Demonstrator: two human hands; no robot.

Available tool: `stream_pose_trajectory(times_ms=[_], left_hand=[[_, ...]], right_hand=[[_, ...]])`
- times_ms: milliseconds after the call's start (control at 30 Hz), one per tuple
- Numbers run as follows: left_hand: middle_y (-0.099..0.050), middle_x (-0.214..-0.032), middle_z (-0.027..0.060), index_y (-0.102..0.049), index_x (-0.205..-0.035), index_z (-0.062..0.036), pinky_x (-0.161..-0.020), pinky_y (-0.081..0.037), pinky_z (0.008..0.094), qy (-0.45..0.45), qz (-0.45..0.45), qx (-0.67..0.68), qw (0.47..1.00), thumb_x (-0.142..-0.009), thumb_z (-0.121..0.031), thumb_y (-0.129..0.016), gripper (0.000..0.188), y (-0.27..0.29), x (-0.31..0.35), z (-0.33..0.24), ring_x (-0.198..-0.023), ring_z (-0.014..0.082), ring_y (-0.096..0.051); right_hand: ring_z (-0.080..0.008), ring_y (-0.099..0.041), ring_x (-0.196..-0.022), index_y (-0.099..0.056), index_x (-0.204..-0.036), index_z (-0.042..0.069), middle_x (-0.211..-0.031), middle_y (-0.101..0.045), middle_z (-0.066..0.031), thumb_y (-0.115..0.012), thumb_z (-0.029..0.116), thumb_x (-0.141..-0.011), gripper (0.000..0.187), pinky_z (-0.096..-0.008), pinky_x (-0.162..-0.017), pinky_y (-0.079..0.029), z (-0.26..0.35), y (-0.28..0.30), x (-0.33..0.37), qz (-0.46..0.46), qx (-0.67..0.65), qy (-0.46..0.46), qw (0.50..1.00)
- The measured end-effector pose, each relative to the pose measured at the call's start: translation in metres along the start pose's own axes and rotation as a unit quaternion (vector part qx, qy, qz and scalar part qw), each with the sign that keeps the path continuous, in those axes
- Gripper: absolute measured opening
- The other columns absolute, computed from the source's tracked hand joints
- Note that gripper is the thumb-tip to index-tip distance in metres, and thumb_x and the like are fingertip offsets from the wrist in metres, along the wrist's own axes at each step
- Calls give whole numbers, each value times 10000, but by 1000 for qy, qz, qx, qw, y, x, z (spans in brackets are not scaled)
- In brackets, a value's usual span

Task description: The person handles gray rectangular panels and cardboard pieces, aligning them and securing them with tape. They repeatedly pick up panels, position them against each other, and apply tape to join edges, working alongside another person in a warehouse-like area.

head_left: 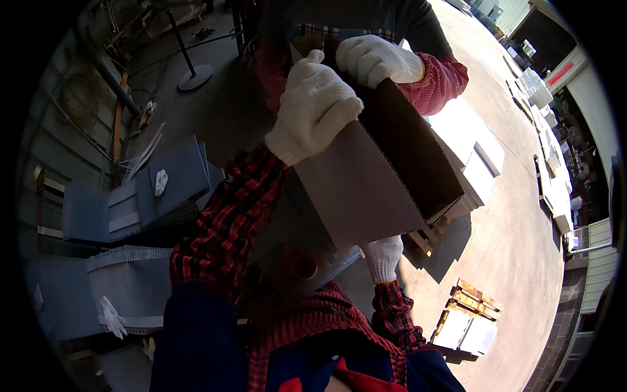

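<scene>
Left hand, white knit glove, clamped on the top edge of a cardboard box, thumb toward the open side. Right hand, also gloved, at box's lower edge; fingers hidden by the box, can't tell if it grips. Both sleeves red-black check.

Box: centre of view, in front of the wearer, tilted, pale outside, dark brown inside, open side facing right. Co-worker's hand, white glove, fingers curled, at far end of box; red patterned sleeve.

Left of wearer: stacked grey cardboard, white crumpled item on top; nearer grey stack with a loose white glove at its edge. Right, behind box: white stack, sunlit. Lower right: wooden pallet with white sheets, on concrete floor. Upper left: stand with round base.
</scene>
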State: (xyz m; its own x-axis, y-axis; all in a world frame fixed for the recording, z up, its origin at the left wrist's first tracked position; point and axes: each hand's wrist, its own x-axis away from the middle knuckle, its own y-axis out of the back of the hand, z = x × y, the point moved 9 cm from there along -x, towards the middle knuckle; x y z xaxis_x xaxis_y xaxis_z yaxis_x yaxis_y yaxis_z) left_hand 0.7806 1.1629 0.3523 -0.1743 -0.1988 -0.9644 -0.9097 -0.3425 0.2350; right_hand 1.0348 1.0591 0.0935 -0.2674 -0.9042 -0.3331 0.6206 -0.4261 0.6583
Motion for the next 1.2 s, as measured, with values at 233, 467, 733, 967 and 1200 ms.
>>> stream_pose_trajectory(times_ms=[233, 467, 733, 967, 1200], left_hand=[[-581, -750, 46, -647, -807, -96, -997, -392, 486, -51, 43, -33, 997, -939, -202, -612, 172, -9, 4, -13, -792, 247, -582], [-581, -751, 41, -657, -810, -114, -919, -400, 444, -40, 78, -45, 995, -940, -206, -594, 172, -20, 3, -9, -773, 243, -574], [-610, -811, -26, -676, -937, -203, -1082, -365, 547, -13, 242, -98, 965, -935, -224, -574, 103, -78, 141, -2, -869, 225, -606], [-615, -859, -10, -668, -953, -201, -1101, -329, 580, -34, 267, -78, 960, -936, -201, -517, 152, -100, 145, 5, -927, 243, -594], [-627, -883, 0, -681, -898, -187, -1160, -278, 589, 7, 249, -83, 965, -944, -220, -523, 168, -85, 143, 6, -954, 255, -591]], right_hand=[[-362, -704, -875, -555, -1196, 11, -1061, -694, -165, -856, 488, -716, 741, -405, -734, -575, 0, -3, -2, 51, 18, 1, 999], [-333, -699, -882, -649, -1124, 28, -1012, -697, -155, -819, 431, -766, 565, -407, -757, -564, 11, -4, -8, 55, 22, -5, 998], [-364, -700, -962, -669, -1194, 99, -1127, -701, -176, -794, 552, -726, 663, -444, -816, -564, -111, -94, 42, 234, 167, -125, 949], [-348, -698, -1042, -575, -1228, 1, -1130, -694, -242, -814, 491, -729, 740, -397, -867, -549, -164, -101, 40, 312, 74, -193, 928], [-227, -581, -1187, -463, -1439, 4, -1282, -618, -114, -739, 315, -899, 681, -358, -1032, -449, -40, 33, -13, 158, -428, -151, 877]])
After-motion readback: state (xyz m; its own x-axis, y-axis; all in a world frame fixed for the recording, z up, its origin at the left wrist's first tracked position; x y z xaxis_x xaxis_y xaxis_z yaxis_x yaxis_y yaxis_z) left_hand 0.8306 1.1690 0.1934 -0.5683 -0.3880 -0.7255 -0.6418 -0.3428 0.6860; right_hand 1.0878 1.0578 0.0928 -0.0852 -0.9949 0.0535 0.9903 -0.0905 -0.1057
